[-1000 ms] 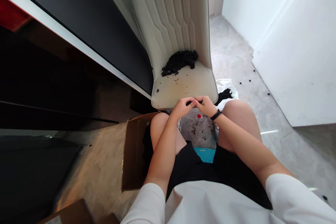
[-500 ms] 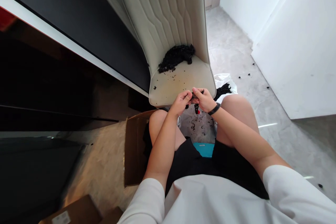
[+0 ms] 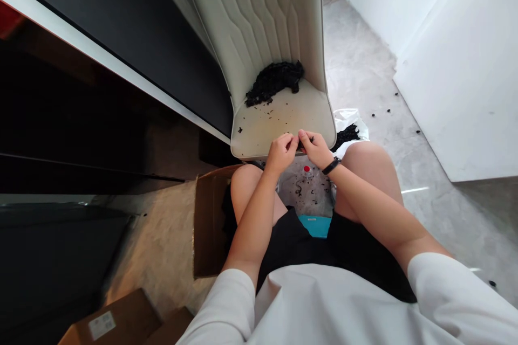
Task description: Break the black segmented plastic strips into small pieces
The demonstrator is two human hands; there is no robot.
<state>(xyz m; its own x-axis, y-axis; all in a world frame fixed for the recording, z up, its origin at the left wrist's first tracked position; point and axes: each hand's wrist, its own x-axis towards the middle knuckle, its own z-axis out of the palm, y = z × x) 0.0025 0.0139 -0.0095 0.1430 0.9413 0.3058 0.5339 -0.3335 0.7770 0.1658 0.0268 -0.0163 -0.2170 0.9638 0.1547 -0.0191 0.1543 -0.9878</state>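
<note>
Closely pinched: two hands work a dark piece at a chair's front edge

The small dark piece, mostly hidden, is between the fingertips of the left hand and right hand, both closed on it, right of the middle of the seat's front edge. Scattered crumbs aside, the seat's front half is open; a black heap fills its back. The left edge runs close beside a dark cabinet; knees flank the hands. Beyond the front right corner, a white bag holds black pieces. By the left knee, a cardboard box holds something dark, partly hidden. Half a second ago a dark strip dangled below the fingers; now the dark shows only between them.
</note>
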